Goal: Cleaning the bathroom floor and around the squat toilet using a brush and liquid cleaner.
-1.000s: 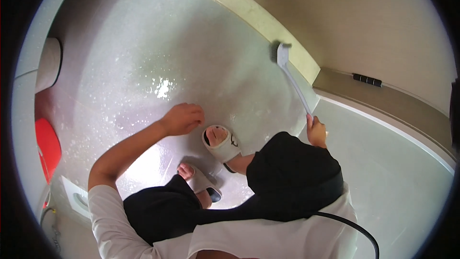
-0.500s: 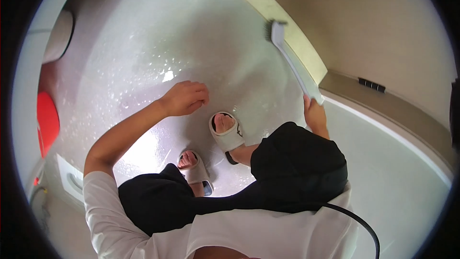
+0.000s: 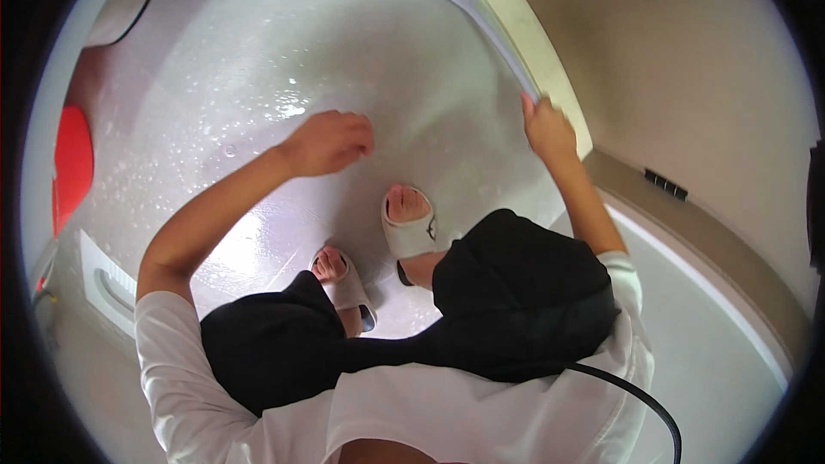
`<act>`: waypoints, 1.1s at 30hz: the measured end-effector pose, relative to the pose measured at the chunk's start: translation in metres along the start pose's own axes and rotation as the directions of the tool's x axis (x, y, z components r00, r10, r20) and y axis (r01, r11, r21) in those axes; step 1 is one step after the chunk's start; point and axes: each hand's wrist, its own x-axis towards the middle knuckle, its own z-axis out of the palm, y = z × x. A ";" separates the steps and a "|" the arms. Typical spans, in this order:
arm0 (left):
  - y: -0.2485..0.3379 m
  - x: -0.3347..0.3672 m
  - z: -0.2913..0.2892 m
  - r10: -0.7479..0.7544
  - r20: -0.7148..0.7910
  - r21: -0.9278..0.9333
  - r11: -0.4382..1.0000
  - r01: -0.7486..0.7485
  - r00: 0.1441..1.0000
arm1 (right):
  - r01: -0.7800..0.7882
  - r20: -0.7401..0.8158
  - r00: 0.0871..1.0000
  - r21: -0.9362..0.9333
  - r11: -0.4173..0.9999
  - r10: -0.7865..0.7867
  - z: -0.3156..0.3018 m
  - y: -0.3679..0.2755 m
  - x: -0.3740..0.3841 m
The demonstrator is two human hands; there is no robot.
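Observation:
A long-handled scrub brush (image 3: 498, 34), white with dark bristles, is in my right hand (image 3: 550, 127), whose fingers are wrapped round the end of its handle. Its head lies at the far end of the pale raised sill (image 3: 534, 43), along the wet floor's right side; most of the bristles are hidden. My left hand (image 3: 331, 143) hangs over the wet, shiny floor (image 3: 232, 86), left of the brush. Its fingers are curled in, and nothing shows in them.
My feet in white slide sandals (image 3: 411, 232) are below my hands. At the left stand a red bucket (image 3: 74, 163), a pale round bin (image 3: 125, 0) and a white ribbed fixture (image 3: 112, 279). A brown panel (image 3: 670, 60) borders the sill; a black cable (image 3: 644, 395) crosses my right side.
My right hand and the brush have moved away from me along the sill, and the brush head is now near its far end. My left hand stays curled, slightly farther forward in view.

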 end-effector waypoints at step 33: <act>0.016 -0.145 -0.025 -0.217 -0.338 -0.098 0.976 0.196 0.916 | 0.280 -0.299 0.800 -0.582 0.764 -0.521 -0.110 -0.211 0.251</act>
